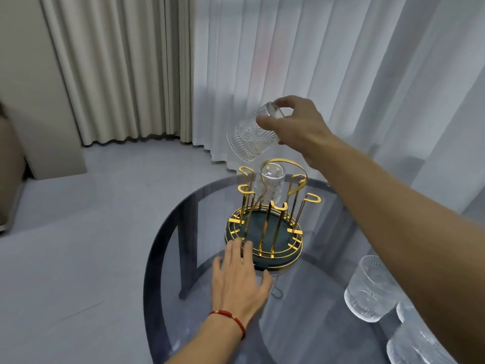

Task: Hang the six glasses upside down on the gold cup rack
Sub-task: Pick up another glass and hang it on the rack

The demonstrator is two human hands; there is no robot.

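Behind the right arm (393, 206), glasses (372, 290) sit partly hidden.

My right hand (294, 122) was raised out in front of me, arm stretched forward from the lower right, wrist bent down, fingers (265, 123) and thumb curled closed in a grip. My left hand (240, 281) lay low and flat, palm down, fingers spread and pointing ahead, a red string bracelet (231, 317) around the wrist

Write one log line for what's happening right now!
right hand: holds glass tilted above gold rack | left hand: at rack base | hung: one glass
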